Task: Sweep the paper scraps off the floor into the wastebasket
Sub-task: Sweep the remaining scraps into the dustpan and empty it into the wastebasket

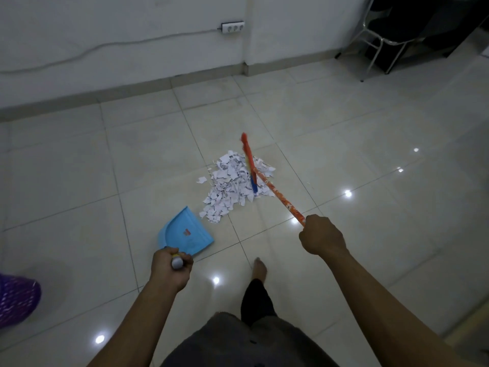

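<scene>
While right hand [321,238] grips broom [275,192] | dustpan [185,234] lip just beside scraps [230,184]

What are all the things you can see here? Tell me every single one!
paper scraps: one pile plus a stray bit, white, middle of the floor
broom: one, orange handle with a red and blue head, head resting on the pile
dustpan: one, blue, on the floor beside the pile's near left edge
power strip: one, white, on the wall
cable: one, white, running left along the wall
chair: one, metal legs, top right corner
purple object: one, pale specks, left edge; cannot tell what it is
floor: pale glossy tiles
left hand: grips the dustpan's handle
right hand: grips the broom's handle
foot: one, bare, between the arms
</scene>
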